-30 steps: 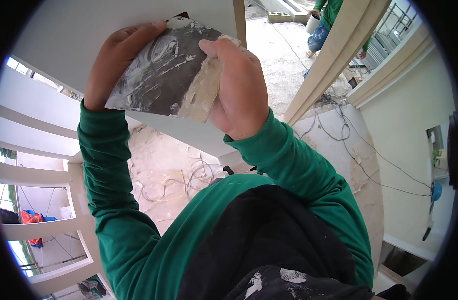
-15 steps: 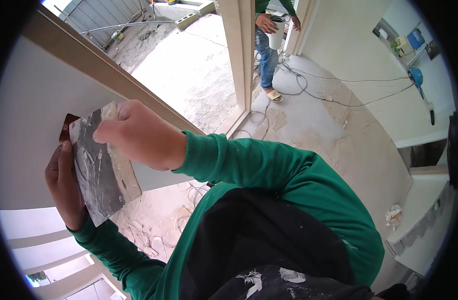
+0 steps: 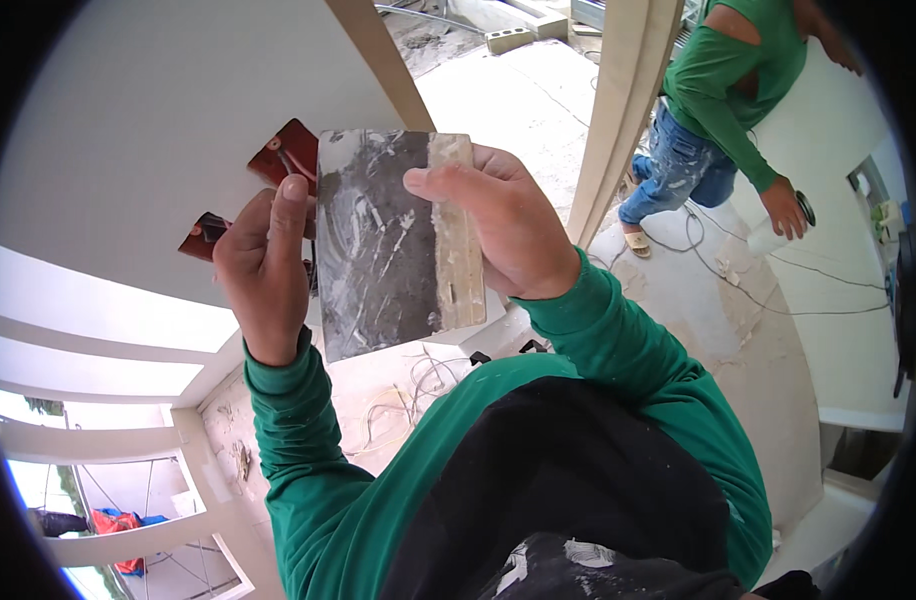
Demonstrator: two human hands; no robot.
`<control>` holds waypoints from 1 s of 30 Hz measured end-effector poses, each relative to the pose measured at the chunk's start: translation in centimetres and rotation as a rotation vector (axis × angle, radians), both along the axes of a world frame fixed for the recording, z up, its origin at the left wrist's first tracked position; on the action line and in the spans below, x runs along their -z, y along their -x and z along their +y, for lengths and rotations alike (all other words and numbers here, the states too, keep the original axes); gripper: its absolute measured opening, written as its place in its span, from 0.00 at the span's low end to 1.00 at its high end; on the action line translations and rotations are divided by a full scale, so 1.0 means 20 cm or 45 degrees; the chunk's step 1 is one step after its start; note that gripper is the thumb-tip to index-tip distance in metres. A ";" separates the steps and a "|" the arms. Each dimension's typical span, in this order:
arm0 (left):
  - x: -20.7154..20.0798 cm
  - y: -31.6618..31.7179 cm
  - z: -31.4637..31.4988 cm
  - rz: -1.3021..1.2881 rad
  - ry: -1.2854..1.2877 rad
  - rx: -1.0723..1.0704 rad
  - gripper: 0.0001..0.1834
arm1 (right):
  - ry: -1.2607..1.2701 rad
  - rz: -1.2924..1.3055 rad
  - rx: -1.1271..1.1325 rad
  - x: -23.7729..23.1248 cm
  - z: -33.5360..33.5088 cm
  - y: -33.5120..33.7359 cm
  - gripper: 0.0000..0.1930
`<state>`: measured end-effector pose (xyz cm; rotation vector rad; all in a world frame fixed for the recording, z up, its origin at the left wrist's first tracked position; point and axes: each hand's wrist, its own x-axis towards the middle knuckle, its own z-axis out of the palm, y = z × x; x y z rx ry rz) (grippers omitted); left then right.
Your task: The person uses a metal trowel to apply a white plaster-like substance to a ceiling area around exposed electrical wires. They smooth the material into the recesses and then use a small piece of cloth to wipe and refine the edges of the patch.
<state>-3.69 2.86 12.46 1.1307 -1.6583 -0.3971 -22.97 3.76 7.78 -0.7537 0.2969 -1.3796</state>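
My right hand (image 3: 513, 225) grips a wide putty spreader (image 3: 378, 240) by its cream-coloured back edge, thumb lying on the front. Its grey metal blade is streaked with white filler and stands upright, facing me. Just left of the blade, my left hand (image 3: 263, 260) is closed, its thumb pointing up against curled fingers. A thin dark edge shows between it and the blade; what it holds, if anything, is hidden. Behind the left hand, a red recessed box (image 3: 288, 150) and a second red box (image 3: 203, 235) are set in the pale wall (image 3: 178, 130).
A cream door frame (image 3: 623, 120) stands beyond my right hand. Past it, a person in a green top (image 3: 733, 90) carries a white, dark-rimmed container (image 3: 768, 238). Cables (image 3: 718, 270) trail over the dusty floor. White slatted framework (image 3: 98, 440) is at lower left.
My view has swung left, so the hands and spreader sit nearer the middle. The spreader is turned more squarely toward me. The other person has come closer, with the container lowered.
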 end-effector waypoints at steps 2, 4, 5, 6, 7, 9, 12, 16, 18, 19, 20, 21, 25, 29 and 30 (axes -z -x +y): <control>-0.04 -0.03 -0.08 0.113 -0.302 0.060 0.22 | -0.037 0.024 -0.050 -0.06 -0.07 0.00 0.09; -0.08 -0.02 -0.16 0.338 -0.463 0.109 0.20 | -0.053 0.055 -0.066 -0.09 -0.16 -0.02 0.09; -0.12 0.02 -0.18 0.426 -0.506 0.117 0.19 | -0.060 0.089 -0.053 -0.09 -0.22 -0.03 0.09; -0.14 0.03 -0.21 0.515 -0.548 0.129 0.19 | -0.067 0.124 -0.036 -0.08 -0.27 -0.03 0.09; -0.13 0.02 -0.20 0.508 -0.562 0.176 0.18 | -0.068 0.095 -0.029 -0.09 -0.26 -0.05 0.09; -0.13 -0.02 -0.17 0.494 -0.588 0.273 0.17 | -0.070 0.039 -0.012 -0.11 -0.21 -0.08 0.08; -0.14 -0.04 -0.08 0.575 -0.605 0.247 0.15 | 0.074 0.248 0.123 -0.08 -0.15 -0.14 0.07; -0.12 -0.07 -0.10 0.485 -0.526 0.202 0.15 | 0.415 0.623 0.448 -0.05 -0.16 -0.16 0.08; -0.12 -0.05 -0.11 0.496 -0.494 0.164 0.14 | 0.625 0.805 0.641 -0.04 -0.18 -0.16 0.09; -0.11 -0.06 -0.11 0.511 -0.498 0.185 0.15 | 0.734 0.892 0.744 -0.04 -0.19 -0.16 0.09; -0.10 -0.07 -0.11 0.526 -0.502 0.207 0.15 | 0.866 0.982 0.847 -0.05 -0.19 -0.15 0.08; -0.09 -0.08 -0.12 0.541 -0.505 0.228 0.15 | 0.998 1.071 0.950 -0.06 -0.19 -0.15 0.08; -0.07 -0.08 -0.13 0.534 -0.422 0.236 0.15 | 1.067 1.189 1.092 -0.11 -0.19 -0.13 0.06; -0.11 -0.05 -0.09 0.620 -0.463 0.227 0.15 | 1.136 1.215 1.216 -0.13 -0.16 -0.15 0.05; -0.11 -0.06 -0.09 0.629 -0.498 0.220 0.15 | 1.100 1.223 1.178 -0.14 -0.15 -0.16 0.05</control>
